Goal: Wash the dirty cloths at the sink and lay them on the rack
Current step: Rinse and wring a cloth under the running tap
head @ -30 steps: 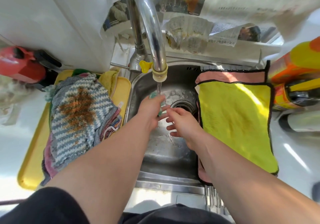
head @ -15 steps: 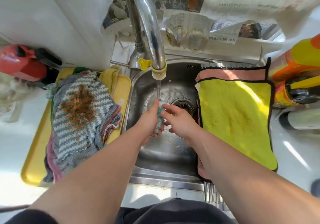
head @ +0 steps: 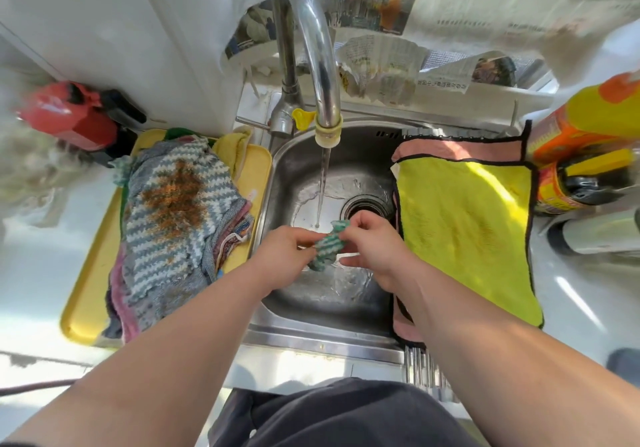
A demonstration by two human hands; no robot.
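Note:
A small green-and-white striped cloth (head: 329, 244), bunched and wet, is held over the steel sink (head: 294, 166) by both hands. My left hand (head: 282, 256) grips its lower left end and my right hand (head: 372, 245) pinches its upper right end. Water runs from the chrome faucet (head: 320, 65) just behind the cloth. A pile of dirty cloths, topped by a grey-and-white striped one with a brown stain (head: 173, 218), lies on a yellow tray (head: 86, 294) left of the sink. A yellow cloth (head: 464, 225) lies spread over a pink one (head: 460, 147) on the rack at the right.
A red container (head: 65, 117) stands at the back left. Orange and yellow bottles (head: 585, 141) stand at the right edge. Newspaper (head: 381, 62) hangs behind the faucet. The sink's drain (head: 367, 207) is beside my right hand. A metal rack edge (head: 420, 367) shows at the front.
My hands have drawn back from under the water stream toward me. The striped cloth, earlier squeezed between them, is now stretched out between both hands.

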